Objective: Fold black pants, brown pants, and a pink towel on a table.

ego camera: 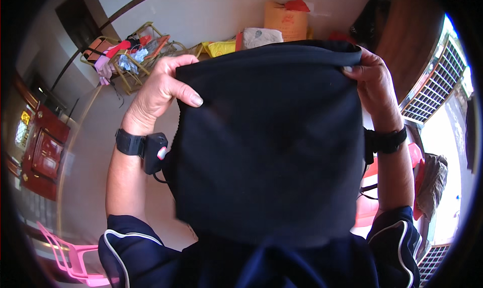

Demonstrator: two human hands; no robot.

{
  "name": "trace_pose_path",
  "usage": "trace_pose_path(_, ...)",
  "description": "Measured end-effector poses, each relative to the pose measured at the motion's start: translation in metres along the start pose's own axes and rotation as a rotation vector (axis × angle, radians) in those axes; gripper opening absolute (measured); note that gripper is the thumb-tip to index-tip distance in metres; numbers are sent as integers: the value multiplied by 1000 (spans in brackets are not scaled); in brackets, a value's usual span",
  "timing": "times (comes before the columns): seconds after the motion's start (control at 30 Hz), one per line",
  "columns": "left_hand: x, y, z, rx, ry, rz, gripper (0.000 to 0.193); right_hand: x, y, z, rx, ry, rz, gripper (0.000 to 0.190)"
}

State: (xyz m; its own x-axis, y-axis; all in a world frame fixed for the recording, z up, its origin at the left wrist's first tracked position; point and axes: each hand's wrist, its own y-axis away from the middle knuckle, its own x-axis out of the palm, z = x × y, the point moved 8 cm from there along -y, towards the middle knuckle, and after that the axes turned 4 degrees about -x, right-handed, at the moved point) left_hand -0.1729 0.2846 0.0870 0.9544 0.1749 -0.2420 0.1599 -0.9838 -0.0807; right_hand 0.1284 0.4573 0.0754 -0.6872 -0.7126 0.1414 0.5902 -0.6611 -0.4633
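A piece of black fabric, perhaps a garment, hangs spread in front of my chest and fills the middle of the view. At its upper left corner, my left hand grips the edge, its thumb lying on the near face. My right hand pinches the upper right corner beside a folded band along the top edge. The fingers of both hands are partly hidden behind the cloth. Each wrist bears a black strap; a small black box with a cable is on the left one.
Clothes lie on a metal-framed rack or chair at the upper left. An orange sack and yellow bags stand by the wall. A pink plastic chair is at lower left, red chairs behind my right arm, and a dark red door far left.
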Motion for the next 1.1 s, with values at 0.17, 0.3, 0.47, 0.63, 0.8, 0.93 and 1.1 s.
trace_pose_path(0.17,1,-22,-31,236,-294,-135,43,-36,-12,6,-11,282,-211,20)
trace_pose_path(0.3,23,-21,-40,451,-440,-245,40,-34,17,71,-259,565,-234,11)
trace_pose_path(0.47,57,2,10,798,-724,-323,40,-29,57,33,-329,941,-55,20)
trace_pose_path(0.63,122,34,102,591,-883,101,41,-72,152,-72,242,959,105,12)
trace_pose_path(0.8,128,51,131,336,-587,-113,47,-61,167,-72,169,958,-103,15)
trace_pose_path(0.93,142,47,150,274,-740,-185,51,-17,156,-85,-2,1226,219,35)
trace_pose_path(1.1,139,46,158,322,-701,-214,41,-20,166,-114,-105,1390,224,27)
